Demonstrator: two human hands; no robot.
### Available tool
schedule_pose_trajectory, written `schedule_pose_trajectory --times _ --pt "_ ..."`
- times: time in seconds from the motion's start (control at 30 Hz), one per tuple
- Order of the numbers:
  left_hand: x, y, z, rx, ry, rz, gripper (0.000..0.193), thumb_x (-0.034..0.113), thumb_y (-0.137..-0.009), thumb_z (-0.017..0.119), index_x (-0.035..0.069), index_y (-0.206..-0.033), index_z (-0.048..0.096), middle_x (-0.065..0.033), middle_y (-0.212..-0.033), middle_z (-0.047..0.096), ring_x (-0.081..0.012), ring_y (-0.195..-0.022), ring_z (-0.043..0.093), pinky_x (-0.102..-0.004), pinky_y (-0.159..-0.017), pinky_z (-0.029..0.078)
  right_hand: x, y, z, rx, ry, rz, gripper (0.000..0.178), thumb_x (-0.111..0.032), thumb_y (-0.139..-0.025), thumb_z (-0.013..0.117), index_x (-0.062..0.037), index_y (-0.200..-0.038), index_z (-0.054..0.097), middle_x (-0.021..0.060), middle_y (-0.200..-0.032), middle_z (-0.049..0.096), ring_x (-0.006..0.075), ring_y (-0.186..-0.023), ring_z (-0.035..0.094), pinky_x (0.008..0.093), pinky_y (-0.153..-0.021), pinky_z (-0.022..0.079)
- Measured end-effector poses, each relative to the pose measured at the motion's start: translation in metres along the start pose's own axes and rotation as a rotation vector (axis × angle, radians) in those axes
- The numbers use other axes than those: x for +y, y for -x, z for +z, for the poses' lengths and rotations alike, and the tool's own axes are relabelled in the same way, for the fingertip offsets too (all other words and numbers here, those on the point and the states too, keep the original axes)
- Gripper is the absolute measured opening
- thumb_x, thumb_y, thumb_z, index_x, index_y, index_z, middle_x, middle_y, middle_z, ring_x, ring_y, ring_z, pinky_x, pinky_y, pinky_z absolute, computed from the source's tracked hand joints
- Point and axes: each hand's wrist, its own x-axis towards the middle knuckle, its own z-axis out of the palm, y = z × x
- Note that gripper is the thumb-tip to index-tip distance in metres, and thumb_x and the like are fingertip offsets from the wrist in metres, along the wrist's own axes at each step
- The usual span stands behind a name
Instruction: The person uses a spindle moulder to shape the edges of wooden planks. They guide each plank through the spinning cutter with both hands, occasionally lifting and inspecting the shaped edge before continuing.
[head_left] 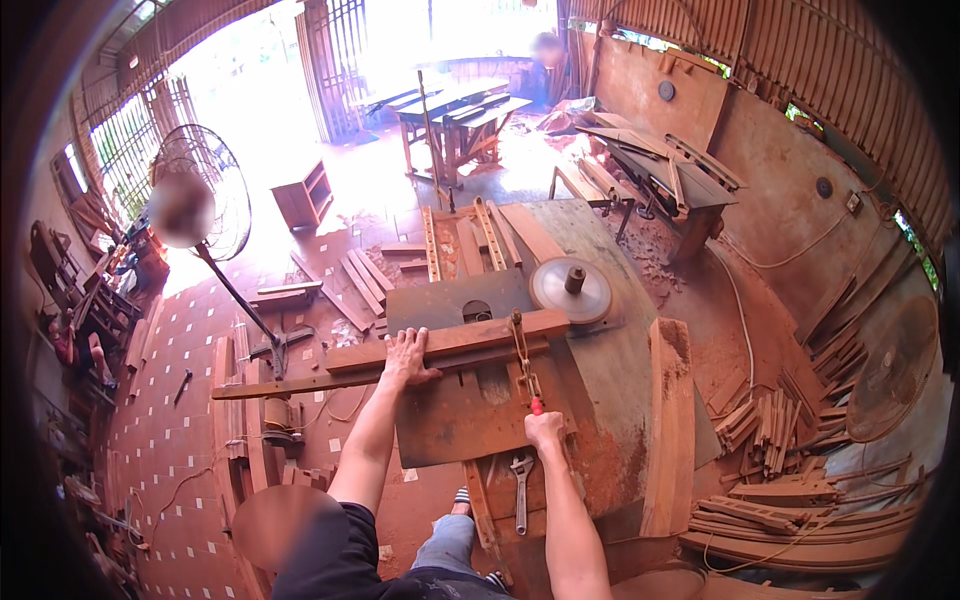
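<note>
A long reddish wooden beam (470, 337) lies crosswise on the dark metal machine plate (440, 435). My left hand (405, 357) rests on it, palm down, fingers laid across the top and thumb apart. Along the beam's near side runs a thinner wooden strip (290, 386), sticking out to the left. A metal toggle clamp (524, 362) with a red handle reaches over the beam near its right end. My right hand (545, 430) is closed around that red handle. Below this hand an adjustable wrench (521, 495) lies on the table.
A round metal saw blade (570, 292) lies beyond the beam's right end. An upright-looking thick board (668, 430) is at the right. Stacked wood offcuts (790, 510) fill the lower right. A standing fan (200, 195) and loose boards (365, 280) are on the left floor.
</note>
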Motion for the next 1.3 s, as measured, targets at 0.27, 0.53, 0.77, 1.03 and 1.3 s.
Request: schedule_pose_trajectory --times 0.27,0.53,0.77,1.03,1.3 --pt "-0.010 -0.011 0.009 -0.004 -0.009 -0.005 0.119 0.063 -0.067 0.090 0.011 -0.158 0.035 -0.0166 -0.146 0.048 -0.0392 -0.142 0.044 -0.0717 -0.117 0.029 -0.017 0.001 -0.006 -0.056 -0.041 0.025 0.048 -0.037 -0.093 0.068 0.0095 -0.104 0.076 0.0384 -0.112 0.071 0.0487 -0.116 0.070 0.0516 -0.096 0.057" --pt "0.000 -0.017 0.002 -0.045 -0.035 0.001 0.121 0.066 -0.069 0.088 0.009 -0.160 0.032 -0.0174 -0.149 0.046 -0.0397 -0.145 0.041 -0.0715 -0.118 0.028 -0.006 -0.018 0.005 0.005 -0.039 0.037 0.041 -0.030 -0.083 0.072 0.0076 -0.098 0.078 0.0355 -0.108 0.074 0.0455 -0.110 0.074 0.0492 -0.093 0.059" --pt "-0.006 -0.020 0.010 -0.037 0.003 0.011 0.121 0.060 -0.066 0.091 0.009 -0.158 0.031 -0.0178 -0.145 0.046 -0.0422 -0.141 0.041 -0.0714 -0.118 0.027 -0.005 -0.021 0.008 -0.058 -0.033 0.009 0.043 -0.036 -0.085 0.071 0.0042 -0.101 0.079 0.0319 -0.111 0.075 0.0454 -0.110 0.074 0.0491 -0.094 0.060" --pt "-0.012 -0.025 0.020 0.000 -0.045 0.029 0.123 0.062 -0.065 0.090 0.009 -0.159 0.032 -0.0154 -0.145 0.047 -0.0393 -0.140 0.043 -0.0705 -0.114 0.033 -0.010 -0.017 0.002 -0.093 -0.014 0.016 0.043 -0.035 -0.088 0.069 0.0032 -0.105 0.079 0.0309 -0.114 0.075 0.0452 -0.111 0.073 0.0508 -0.096 0.059" --pt "-0.004 -0.026 0.011 -0.035 -0.018 0.019 0.122 0.060 -0.065 0.091 0.008 -0.159 0.032 -0.0154 -0.146 0.046 -0.0395 -0.140 0.042 -0.0690 -0.116 0.030 -0.014 -0.014 -0.004 -0.106 -0.034 0.054 0.040 -0.032 -0.087 0.069 0.0023 -0.105 0.079 0.0303 -0.114 0.075 0.0453 -0.111 0.074 0.0505 -0.096 0.060"
